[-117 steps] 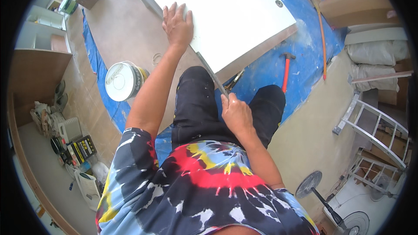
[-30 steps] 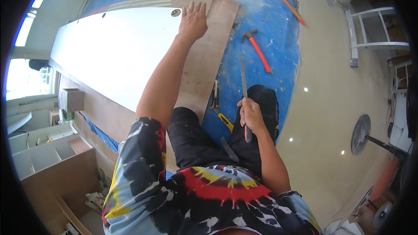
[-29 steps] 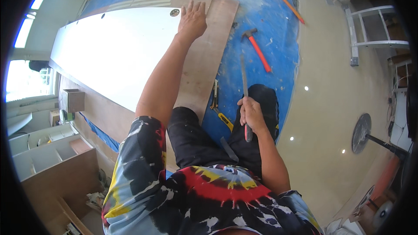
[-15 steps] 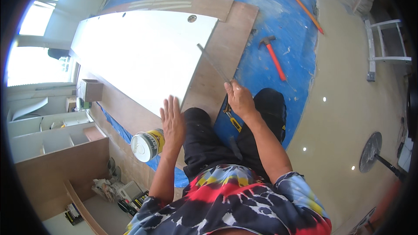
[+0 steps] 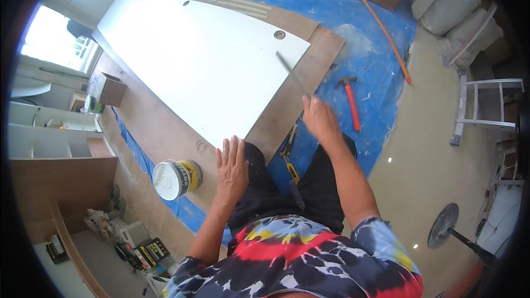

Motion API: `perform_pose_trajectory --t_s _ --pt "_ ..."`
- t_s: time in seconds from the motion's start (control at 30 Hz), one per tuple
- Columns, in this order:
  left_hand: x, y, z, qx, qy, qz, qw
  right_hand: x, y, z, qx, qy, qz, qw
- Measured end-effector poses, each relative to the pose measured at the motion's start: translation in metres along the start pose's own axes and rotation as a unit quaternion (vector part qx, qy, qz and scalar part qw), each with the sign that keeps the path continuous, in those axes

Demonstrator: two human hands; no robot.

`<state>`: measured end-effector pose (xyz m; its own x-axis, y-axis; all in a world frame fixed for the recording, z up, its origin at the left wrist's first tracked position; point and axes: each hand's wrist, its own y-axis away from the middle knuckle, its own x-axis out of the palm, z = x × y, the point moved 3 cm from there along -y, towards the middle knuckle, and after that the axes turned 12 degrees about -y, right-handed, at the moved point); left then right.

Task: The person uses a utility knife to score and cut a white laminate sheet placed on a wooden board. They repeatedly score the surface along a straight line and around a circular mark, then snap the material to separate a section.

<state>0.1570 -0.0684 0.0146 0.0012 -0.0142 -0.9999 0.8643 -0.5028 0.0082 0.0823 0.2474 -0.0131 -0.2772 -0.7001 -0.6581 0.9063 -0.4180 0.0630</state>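
A long white board (image 5: 204,72) with round holes along its far edge lies on brown plywood sheets (image 5: 149,113). At its near corner rests my left hand (image 5: 232,171), flat, fingers stretched out and the tips touching the board. My right hand (image 5: 322,120) is wrapped round one end of a thin grey metal file (image 5: 292,73). The file slants up and left over the board's right edge; whether it touches the edge I cannot tell. A yellow-and-black utility knife (image 5: 291,170) lies between my legs. Right of my right hand is a claw hammer (image 5: 351,105) with a red handle.
A paint bucket (image 5: 190,175) with a white lid stands left of my left hand. Blue sheeting (image 5: 381,44) covers the floor under the plywood. A broom (image 5: 381,25) lies at the far right, near an aluminium ladder (image 5: 476,102). Open cabinets (image 5: 61,174) stand at left.
The view has shifted, so the board sits differently in it. My left hand now lies over the board's near corner. The file stays in my right hand, its tip still over the right edge.
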Motion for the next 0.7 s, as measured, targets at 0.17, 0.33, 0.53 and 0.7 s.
perform_pose_trajectory --t_s 0.17,0.33,0.53,0.7 --pt "-0.004 0.007 0.000 0.013 0.015 -0.026 0.999 -0.003 -0.032 0.002 0.041 0.019 -0.016 0.999" --pt "-0.005 0.017 0.003 0.044 0.078 -0.037 0.995 0.009 0.010 0.024 -0.011 0.006 -0.069 0.998" --pt "-0.021 0.058 0.019 0.082 0.180 -0.090 0.976 0.065 0.182 0.046 -0.007 0.001 0.297 0.955" --pt "-0.054 0.063 0.047 -0.096 0.196 -0.184 0.958 0.032 0.064 0.018 0.004 0.040 0.092 0.995"
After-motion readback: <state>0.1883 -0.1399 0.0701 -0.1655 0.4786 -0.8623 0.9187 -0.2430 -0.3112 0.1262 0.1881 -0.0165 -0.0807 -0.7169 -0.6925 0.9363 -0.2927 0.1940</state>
